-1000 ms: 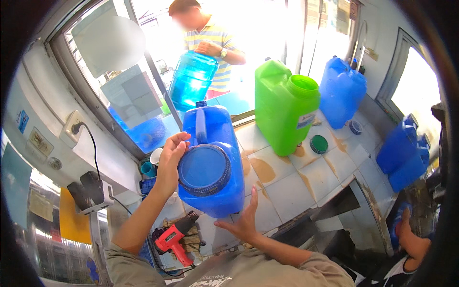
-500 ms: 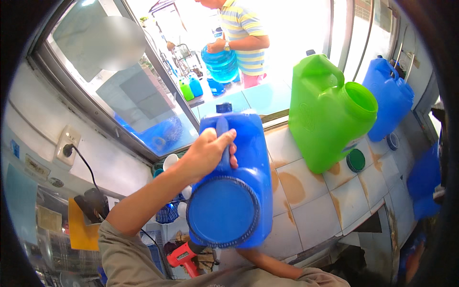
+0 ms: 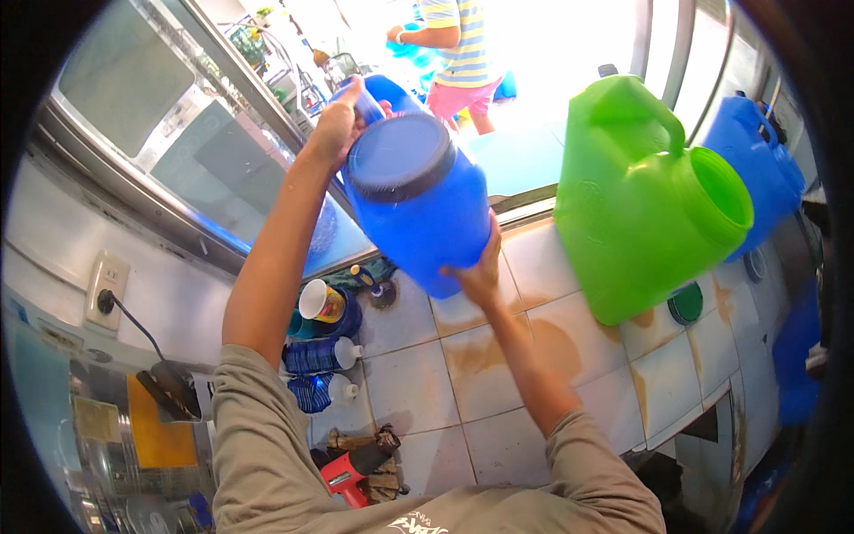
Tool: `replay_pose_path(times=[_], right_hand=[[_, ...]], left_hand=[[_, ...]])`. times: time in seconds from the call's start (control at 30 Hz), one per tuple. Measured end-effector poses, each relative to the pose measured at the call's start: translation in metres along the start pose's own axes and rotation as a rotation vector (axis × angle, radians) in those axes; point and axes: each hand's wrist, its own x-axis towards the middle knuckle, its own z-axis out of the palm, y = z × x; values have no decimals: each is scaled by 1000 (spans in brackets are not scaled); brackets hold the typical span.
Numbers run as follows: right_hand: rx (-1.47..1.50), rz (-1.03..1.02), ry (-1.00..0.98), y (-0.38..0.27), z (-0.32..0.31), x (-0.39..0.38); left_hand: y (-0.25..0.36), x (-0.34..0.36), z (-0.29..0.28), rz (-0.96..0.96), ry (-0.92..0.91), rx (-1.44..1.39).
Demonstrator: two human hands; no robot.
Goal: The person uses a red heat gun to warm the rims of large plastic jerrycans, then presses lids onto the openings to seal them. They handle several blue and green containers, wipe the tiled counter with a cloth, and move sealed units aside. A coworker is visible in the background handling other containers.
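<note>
My left hand grips the handle of a blue jug that has a wide round lid with a dark rim. The jug is tipped away from me, held up at the window opening. My right hand holds its lower right side. To the right, an open green jug stands on the tiled counter, beside a green cap. Another blue jug stands behind the green one.
Beyond the window frame, a person in a striped shirt handles something blue. Lying bottles, a cup and a red heat gun are on the counter's left part. A cord runs from a wall socket.
The blue jug has moved forward and up toward the opening. My right hand has risen from below it to its side. The person outside has lowered the blue bottle.
</note>
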Motion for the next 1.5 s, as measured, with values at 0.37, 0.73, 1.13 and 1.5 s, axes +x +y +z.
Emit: replay_pose_path(times=[0.37,0.73,1.13,1.5], right_hand=[[171,175,-476,50,38,158],[204,182,-423,42,121,174],[180,240,-361,-1,186,85],[-270,-216,-501,-112,-107,-222]], left_hand=[[-139,-345,-101,-322,-147,693],[-241,-512,-62,-531,349,55],[-247,-471,-40,-306,312,-3],[-235,-533,-18,-233,215,121]])
